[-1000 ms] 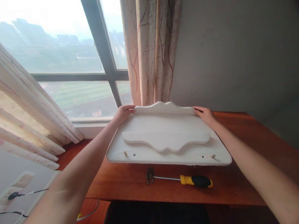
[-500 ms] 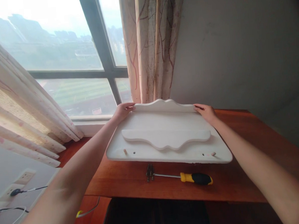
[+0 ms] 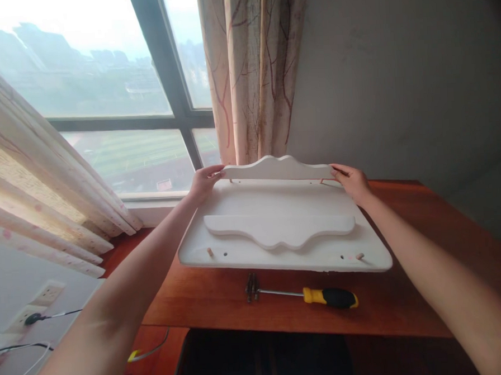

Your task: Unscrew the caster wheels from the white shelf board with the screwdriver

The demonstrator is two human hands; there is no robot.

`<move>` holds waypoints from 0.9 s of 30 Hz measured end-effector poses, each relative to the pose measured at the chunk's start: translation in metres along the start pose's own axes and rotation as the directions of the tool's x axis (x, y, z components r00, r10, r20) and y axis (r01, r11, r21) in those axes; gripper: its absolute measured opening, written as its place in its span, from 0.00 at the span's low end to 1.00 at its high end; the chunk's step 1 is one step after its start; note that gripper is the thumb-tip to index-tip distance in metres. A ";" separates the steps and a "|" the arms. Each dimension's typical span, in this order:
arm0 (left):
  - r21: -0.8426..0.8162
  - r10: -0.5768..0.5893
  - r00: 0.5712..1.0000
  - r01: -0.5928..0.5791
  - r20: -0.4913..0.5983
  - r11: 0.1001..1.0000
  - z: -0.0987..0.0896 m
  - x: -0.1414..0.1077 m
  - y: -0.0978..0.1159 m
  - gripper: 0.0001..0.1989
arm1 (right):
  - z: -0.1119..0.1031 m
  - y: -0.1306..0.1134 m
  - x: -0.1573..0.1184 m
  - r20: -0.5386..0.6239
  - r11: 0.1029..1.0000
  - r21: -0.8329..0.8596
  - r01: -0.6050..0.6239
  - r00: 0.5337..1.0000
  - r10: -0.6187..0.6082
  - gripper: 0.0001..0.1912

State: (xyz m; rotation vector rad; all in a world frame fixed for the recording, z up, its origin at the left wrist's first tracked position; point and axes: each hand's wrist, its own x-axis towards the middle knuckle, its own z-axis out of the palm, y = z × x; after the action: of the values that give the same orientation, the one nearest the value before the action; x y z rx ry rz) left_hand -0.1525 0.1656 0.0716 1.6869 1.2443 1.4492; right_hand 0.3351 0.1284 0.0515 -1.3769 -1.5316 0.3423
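Note:
My left hand (image 3: 208,180) and my right hand (image 3: 351,180) pinch the two ends of a white wavy-edged board (image 3: 277,170). It stands on edge, raised slightly above the far side of a white rounded panel (image 3: 238,199). Two wooden dowels, one at the left (image 3: 230,180) and one at the right (image 3: 323,181), show in the gap beneath it. A second wavy board (image 3: 278,229) lies flat on the panel, curved edge toward me. Along the near side, a left dowel (image 3: 210,251) and a right dowel (image 3: 360,256) stick up beside dark holes.
On the brown wooden table (image 3: 223,312), a yellow-and-black screwdriver (image 3: 332,298) lies before the panel, its tip against several bolts (image 3: 251,288). Behind are a window (image 3: 118,155), a curtain (image 3: 253,75) and a grey wall (image 3: 396,79). A plug (image 3: 33,318) sits in a wall socket.
Both hands have lifted the far wavy board a little off the panel, exposing dowels under it. The second wavy board and the screwdriver stay where they were.

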 end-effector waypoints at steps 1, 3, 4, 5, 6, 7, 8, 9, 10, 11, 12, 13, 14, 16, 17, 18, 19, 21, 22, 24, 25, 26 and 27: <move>0.014 0.002 1.000 -0.002 0.001 1.000 -0.003 -0.002 0.001 0.32 | -0.003 -0.004 0.000 0.008 1.000 -0.015 0.009 1.000 -0.009 0.25; 0.050 0.006 1.000 -0.006 0.009 0.999 -0.010 -0.005 0.004 0.31 | -0.011 -0.010 -0.004 0.039 0.998 -0.050 0.026 0.999 -0.025 0.23; 0.071 0.007 1.000 -0.008 0.018 0.997 -0.014 -0.008 0.005 0.30 | -0.015 -0.013 -0.008 0.059 0.997 -0.067 0.034 0.998 -0.030 0.22; 0.095 0.007 0.999 -0.010 0.032 0.995 -0.018 -0.011 0.007 0.28 | -0.019 -0.015 -0.013 0.081 0.996 -0.082 0.039 0.996 -0.033 0.22; 0.120 0.006 0.999 -0.012 0.051 0.993 -0.022 -0.015 0.009 0.27 | -0.022 -0.017 -0.019 0.104 0.994 -0.101 0.049 0.994 -0.039 0.21; 0.147 0.006 0.997 -0.017 0.075 0.989 -0.026 -0.020 0.011 0.25 | -0.025 -0.019 -0.025 0.127 0.990 -0.125 0.065 0.991 -0.050 0.20; 0.173 0.006 0.995 -0.024 0.099 0.985 -0.029 -0.025 0.014 0.24 | -0.028 -0.021 -0.031 0.147 0.985 -0.152 0.087 0.987 -0.065 0.20; 0.198 0.009 0.992 -0.033 0.123 0.980 -0.032 -0.030 0.016 0.22 | -0.030 -0.022 -0.038 0.166 0.978 -0.178 0.111 0.983 -0.081 0.19; 0.221 0.013 0.989 -0.045 0.144 0.974 -0.035 -0.035 0.018 0.21 | -0.031 -0.023 -0.044 0.179 0.971 -0.200 0.133 0.979 -0.097 0.18; 0.244 0.019 0.987 -0.058 0.162 0.968 -0.037 -0.040 0.021 0.21 | -0.032 -0.025 -0.049 0.185 0.965 -0.216 0.149 0.977 -0.110 0.17; 0.264 0.026 0.984 -0.073 0.178 0.962 -0.038 -0.045 0.024 0.20 | -0.033 -0.026 -0.054 0.188 0.961 -0.224 0.160 0.975 -0.118 0.17; 0.283 0.034 0.981 -0.088 0.192 0.955 -0.039 -0.049 0.026 0.20 | -0.033 -0.028 -0.059 0.186 0.960 -0.227 0.164 0.975 -0.123 0.16; 0.299 0.043 0.978 -0.105 0.206 0.949 -0.040 -0.053 0.028 0.20 | -0.034 -0.030 -0.063 0.184 0.958 -0.232 0.171 0.974 -0.129 0.15; 0.321 0.063 0.971 -0.138 0.232 0.937 -0.041 -0.058 0.032 0.20 | -0.035 -0.035 -0.069 0.190 0.950 -0.242 0.195 0.970 -0.151 0.13; 0.327 0.077 0.967 -0.157 0.243 0.932 -0.042 -0.061 0.034 0.19 | -0.035 -0.037 -0.071 0.200 0.946 -0.244 0.212 0.966 -0.165 0.13; 0.334 0.094 0.962 -0.179 0.254 0.925 -0.043 -0.063 0.035 0.19 | -0.036 -0.039 -0.074 0.209 0.942 -0.244 0.231 0.961 -0.181 0.12; 0.343 0.114 0.957 -0.205 0.267 0.917 -0.043 -0.064 0.036 0.19 | -0.037 -0.042 -0.076 0.218 0.938 -0.240 0.251 0.955 -0.199 0.11; 0.363 0.148 0.944 -0.253 0.294 0.897 -0.046 -0.068 0.037 0.19 | -0.040 -0.045 -0.080 0.223 0.928 -0.234 0.288 0.946 -0.237 0.11; 0.374 0.157 0.940 -0.268 0.301 0.888 -0.047 -0.071 0.037 0.19 | -0.042 -0.046 -0.082 0.210 0.924 -0.236 0.299 0.945 -0.252 0.12; 0.394 0.152 0.952 -0.252 0.267 0.884 -0.051 -0.077 0.036 0.19 | -0.046 -0.046 -0.088 0.151 0.924 -0.248 0.291 0.954 -0.260 0.13; 0.400 0.134 0.965 -0.216 0.224 0.891 -0.054 -0.082 0.036 0.20 | -0.049 -0.044 -0.093 0.112 0.930 -0.255 0.263 0.964 -0.242 0.14; 0.399 0.101 0.980 -0.162 0.169 0.902 -0.056 -0.087 0.035 0.21 | -0.052 -0.041 -0.098 0.071 0.940 -0.261 0.218 0.976 -0.207 0.15; 0.390 0.055 0.992 -0.094 0.111 0.916 -0.059 -0.094 0.035 0.22 | -0.055 -0.037 -0.104 0.031 0.952 -0.262 0.156 0.988 -0.153 0.16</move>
State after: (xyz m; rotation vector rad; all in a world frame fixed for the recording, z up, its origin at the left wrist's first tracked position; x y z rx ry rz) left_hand -0.1969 0.0582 0.0778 2.0624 1.5065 1.1933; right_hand 0.3412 0.0057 0.0550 -1.4476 -1.7290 0.0487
